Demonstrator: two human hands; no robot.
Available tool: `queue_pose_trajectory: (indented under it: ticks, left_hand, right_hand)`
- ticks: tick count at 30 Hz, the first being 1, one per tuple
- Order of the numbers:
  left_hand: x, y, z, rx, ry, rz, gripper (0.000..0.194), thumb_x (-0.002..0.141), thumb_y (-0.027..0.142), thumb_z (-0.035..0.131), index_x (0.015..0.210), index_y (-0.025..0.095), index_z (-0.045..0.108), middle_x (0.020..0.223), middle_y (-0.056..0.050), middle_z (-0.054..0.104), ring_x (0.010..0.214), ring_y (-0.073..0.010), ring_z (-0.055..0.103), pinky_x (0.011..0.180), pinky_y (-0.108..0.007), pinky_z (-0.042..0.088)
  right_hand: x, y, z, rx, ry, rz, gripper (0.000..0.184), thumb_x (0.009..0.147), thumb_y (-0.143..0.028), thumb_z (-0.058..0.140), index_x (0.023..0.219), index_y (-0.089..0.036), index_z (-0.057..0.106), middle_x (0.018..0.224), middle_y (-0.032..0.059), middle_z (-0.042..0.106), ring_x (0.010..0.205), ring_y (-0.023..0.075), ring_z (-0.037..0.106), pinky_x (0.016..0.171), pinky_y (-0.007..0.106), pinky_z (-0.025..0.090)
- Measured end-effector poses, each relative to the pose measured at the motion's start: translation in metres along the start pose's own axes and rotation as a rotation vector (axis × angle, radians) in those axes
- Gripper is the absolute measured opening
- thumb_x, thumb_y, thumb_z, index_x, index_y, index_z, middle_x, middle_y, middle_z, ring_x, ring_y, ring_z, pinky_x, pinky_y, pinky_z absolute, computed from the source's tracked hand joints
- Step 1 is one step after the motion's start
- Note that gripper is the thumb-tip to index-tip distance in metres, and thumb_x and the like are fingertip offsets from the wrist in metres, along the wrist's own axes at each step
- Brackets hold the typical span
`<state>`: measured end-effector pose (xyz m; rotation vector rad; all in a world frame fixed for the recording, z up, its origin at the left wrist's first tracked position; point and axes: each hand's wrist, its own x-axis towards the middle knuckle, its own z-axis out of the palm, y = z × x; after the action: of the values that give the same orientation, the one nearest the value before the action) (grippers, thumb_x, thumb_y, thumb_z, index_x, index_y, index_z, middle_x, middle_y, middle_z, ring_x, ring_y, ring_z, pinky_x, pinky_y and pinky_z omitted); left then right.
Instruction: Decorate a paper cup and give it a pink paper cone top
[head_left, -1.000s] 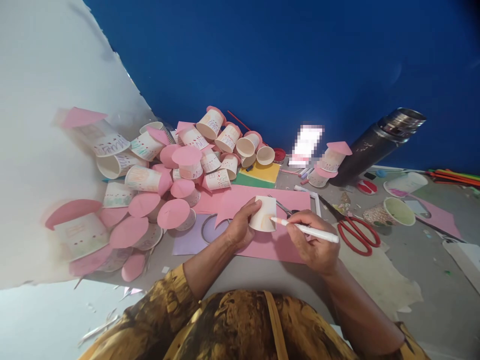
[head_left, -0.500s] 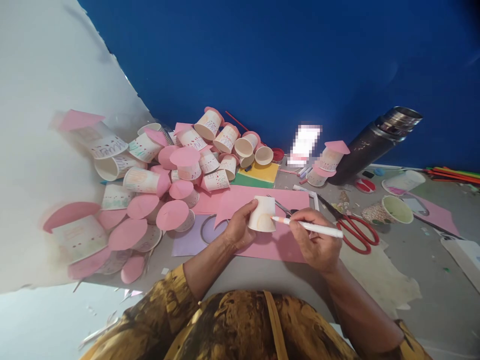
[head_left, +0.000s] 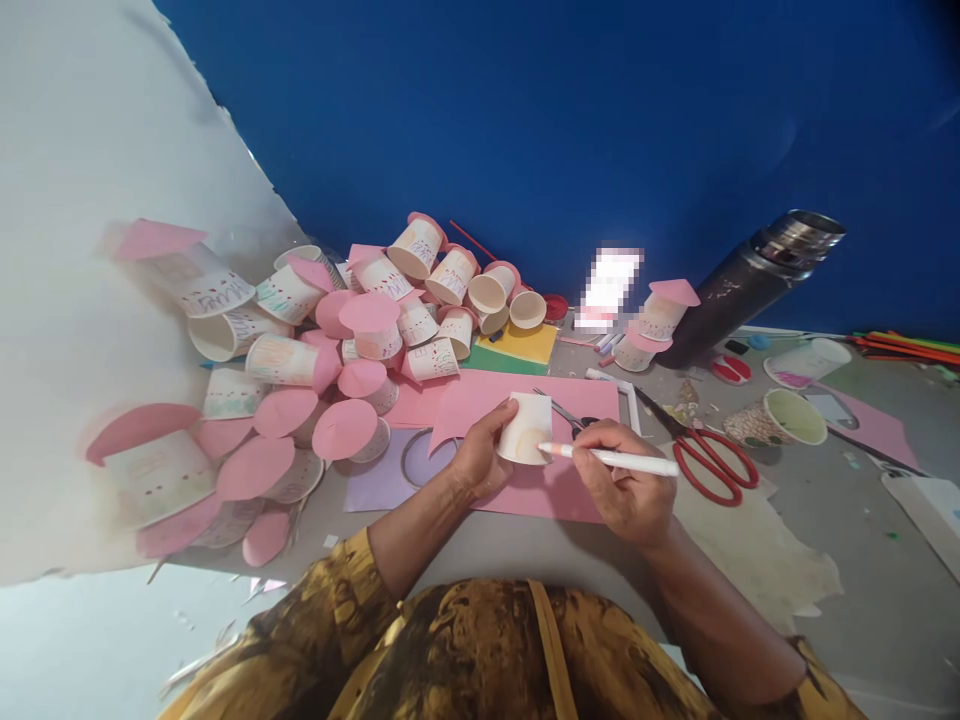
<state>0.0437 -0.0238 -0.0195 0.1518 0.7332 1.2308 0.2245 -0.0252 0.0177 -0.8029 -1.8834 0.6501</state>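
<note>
My left hand grips an upturned white paper cup that stands on a pink paper sheet. Fingers and thumb wrap round the cup's left side. My right hand pinches a white marker with an orange tip. The tip touches the cup's lower right side, where faint orange marks show. Both hands are closed on what they hold.
A heap of decorated cups with pink paper lids lies to the left. Red-handled scissors lie right of my right hand, small scissors behind the cup. A dark flask, open cups and coloured pencils sit further right.
The marker tip has slid a little lower along the cup's side. The cup and my left hand have stayed almost still.
</note>
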Motion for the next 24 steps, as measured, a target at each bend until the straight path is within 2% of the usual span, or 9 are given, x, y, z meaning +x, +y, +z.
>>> queue_pose_trajectory:
  ticks: [2, 5, 9, 13, 16, 21, 24]
  left_hand:
    - [-0.0001, 0.0001, 0.0003, -0.011, -0.003, 0.007, 0.020, 0.084, 0.028, 0.069, 0.098, 0.013, 0.070, 0.082, -0.007, 0.071, 0.070, -0.0202, 0.066, 0.072, -0.033, 0.053]
    - [-0.0003, -0.0003, 0.0009, -0.008, 0.002, 0.013, 0.018, 0.081, 0.027, 0.073, 0.093, 0.014, 0.069, 0.080, -0.005, 0.069, 0.070, -0.0186, 0.064, 0.070, -0.030, 0.052]
    - [0.0002, -0.0028, 0.0005, 0.044, -0.014, 0.065, 0.023, 0.076, 0.030, 0.077, 0.091, 0.015, 0.068, 0.080, -0.004, 0.067, 0.070, -0.0183, 0.062, 0.067, -0.030, 0.050]
    - [0.0008, -0.0043, -0.0012, 0.123, -0.072, 0.131, 0.023, 0.075, 0.033, 0.077, 0.087, 0.015, 0.068, 0.076, -0.001, 0.064, 0.068, -0.0164, 0.059, 0.063, -0.028, 0.046]
    - [0.0006, -0.0038, -0.0015, 0.153, -0.099, 0.149, 0.023, 0.076, 0.034, 0.077, 0.088, 0.016, 0.069, 0.077, -0.001, 0.063, 0.069, -0.0162, 0.057, 0.063, -0.027, 0.046]
    - [0.0002, -0.0032, -0.0004, 0.176, -0.100, 0.158, 0.025, 0.076, 0.035, 0.077, 0.088, 0.015, 0.069, 0.076, -0.001, 0.061, 0.068, -0.0152, 0.055, 0.061, -0.026, 0.044]
    - [0.0004, -0.0039, -0.0008, 0.171, -0.099, 0.150, 0.025, 0.076, 0.035, 0.077, 0.089, 0.015, 0.069, 0.078, -0.002, 0.063, 0.070, -0.0163, 0.056, 0.063, -0.027, 0.046]
  right_hand:
    - [0.0004, -0.0003, 0.0001, -0.025, 0.017, -0.019, 0.006, 0.091, -0.017, 0.059, 0.086, -0.022, 0.061, 0.071, 0.0007, 0.066, 0.061, 0.0155, 0.060, 0.058, 0.028, 0.047]
    - [0.0015, -0.0009, 0.0001, -0.024, -0.057, -0.050, 0.008, 0.091, -0.016, 0.058, 0.085, -0.022, 0.060, 0.069, -0.0003, 0.064, 0.058, 0.0141, 0.058, 0.054, 0.027, 0.045]
    - [0.0029, -0.0010, 0.0010, -0.058, 0.007, -0.076, 0.006, 0.090, -0.016, 0.059, 0.087, -0.021, 0.060, 0.072, 0.0013, 0.066, 0.061, 0.0150, 0.060, 0.056, 0.027, 0.047]
    - [0.0032, -0.0007, 0.0018, -0.055, -0.080, -0.127, 0.008, 0.089, -0.016, 0.059, 0.084, -0.022, 0.059, 0.070, 0.0008, 0.065, 0.060, 0.0151, 0.060, 0.057, 0.027, 0.047]
    - [0.0029, -0.0003, 0.0024, -0.084, -0.009, -0.114, 0.006, 0.090, -0.016, 0.059, 0.088, -0.021, 0.060, 0.073, 0.0020, 0.066, 0.063, 0.0159, 0.062, 0.059, 0.028, 0.049]
    - [0.0030, -0.0002, 0.0035, -0.074, -0.066, -0.121, 0.007, 0.090, -0.016, 0.059, 0.086, -0.022, 0.061, 0.071, 0.0007, 0.066, 0.060, 0.0147, 0.060, 0.056, 0.027, 0.046]
    - [0.0032, -0.0008, 0.0031, -0.099, 0.008, -0.092, 0.005, 0.091, -0.017, 0.059, 0.088, -0.021, 0.061, 0.074, 0.0021, 0.067, 0.064, 0.0157, 0.062, 0.059, 0.027, 0.048]
